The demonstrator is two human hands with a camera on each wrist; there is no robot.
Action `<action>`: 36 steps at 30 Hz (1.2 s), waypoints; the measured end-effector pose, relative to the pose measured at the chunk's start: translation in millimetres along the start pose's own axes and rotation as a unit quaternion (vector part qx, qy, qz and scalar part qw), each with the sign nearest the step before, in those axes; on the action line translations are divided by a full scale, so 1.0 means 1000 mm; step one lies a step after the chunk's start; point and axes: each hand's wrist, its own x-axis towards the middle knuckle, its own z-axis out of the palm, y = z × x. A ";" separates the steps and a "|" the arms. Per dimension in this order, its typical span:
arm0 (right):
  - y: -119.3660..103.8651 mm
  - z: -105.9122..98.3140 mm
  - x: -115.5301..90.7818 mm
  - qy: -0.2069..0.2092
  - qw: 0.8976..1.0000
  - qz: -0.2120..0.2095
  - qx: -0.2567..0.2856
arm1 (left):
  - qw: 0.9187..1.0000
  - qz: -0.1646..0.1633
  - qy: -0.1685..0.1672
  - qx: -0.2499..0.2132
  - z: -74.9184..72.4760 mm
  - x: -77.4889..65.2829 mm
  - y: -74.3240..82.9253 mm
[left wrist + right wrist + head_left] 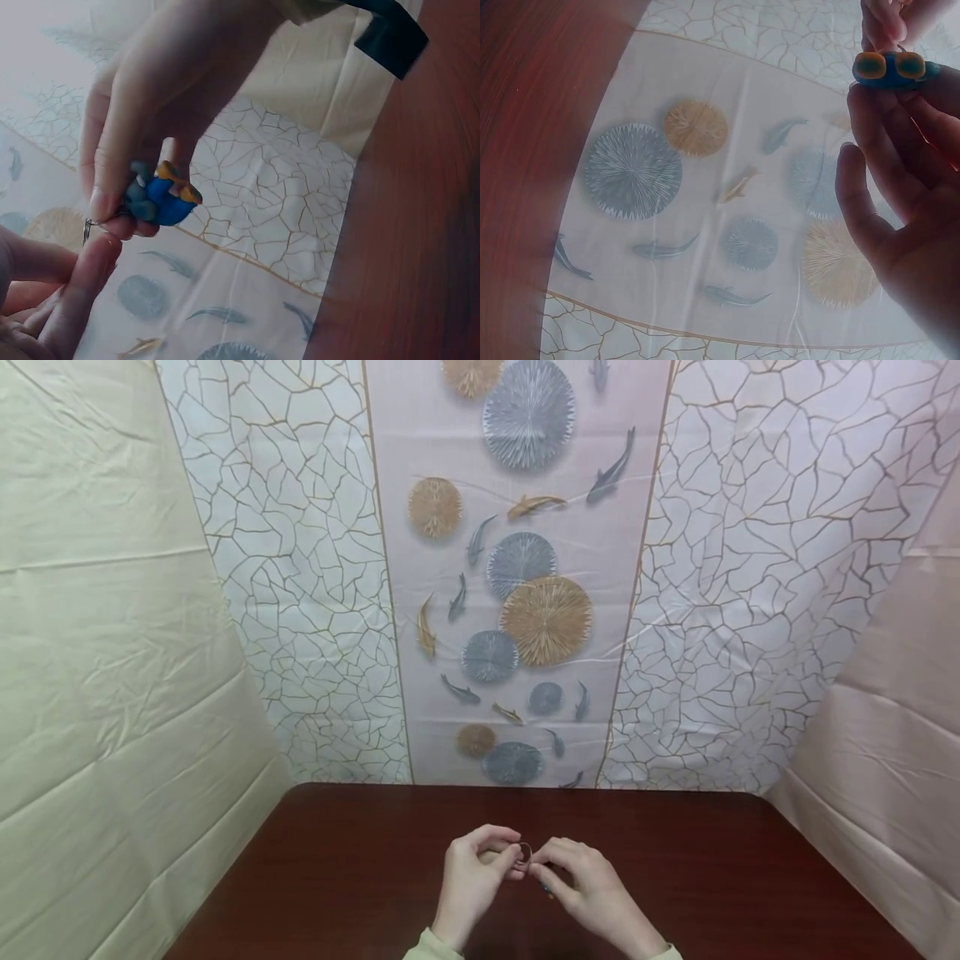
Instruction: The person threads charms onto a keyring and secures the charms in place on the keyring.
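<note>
Above the table, my left hand (474, 870) pinches a thin metal key ring (87, 231) between thumb and fingers. My right hand (592, 883) meets it from the other side, its thumb and fingertips gripping the keychain where the ring joins the charm. That charm is a small blue rubbery figure (172, 206) with orange and grey-blue parts, hanging under the right fingers. In the right wrist view, two orange-rimmed green rounds of the figure (889, 71) face the camera. Fingertips partly cover the ring, so whether it is spread apart cannot be seen.
Both hands are over a dark red-brown wooden table (337, 877). Behind its far edge hangs a patterned cloth (480, 710) with fish and round motifs. Plain cream cloth (112, 652) closes the left side, and a similar cloth (885, 735) the right.
</note>
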 end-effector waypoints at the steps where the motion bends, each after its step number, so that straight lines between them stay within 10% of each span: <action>1: 0.000 0.000 0.000 0.002 1.000 0.001 0.007 | 1.000 0.012 -0.005 0.025 0.000 0.000 -0.001; 6: 0.000 0.000 0.001 0.003 0.999 0.005 0.031 | 0.983 0.084 0.004 0.160 0.001 0.000 -0.007; 13: 0.000 0.001 0.001 0.012 0.999 -0.010 0.030 | 0.972 0.103 0.058 0.202 0.005 -0.002 -0.007; 22: 0.007 0.001 -0.001 0.050 0.998 -0.008 0.034 | 0.981 0.099 -0.054 0.159 0.002 -0.003 -0.008; 33: 0.011 -0.002 -0.005 -0.011 0.991 -0.027 0.127 | 0.923 0.250 -0.067 0.286 -0.006 -0.003 -0.005; 36: 0.012 -0.005 -0.004 -0.011 0.993 -0.025 0.119 | 0.918 0.256 -0.060 0.296 -0.007 -0.002 -0.004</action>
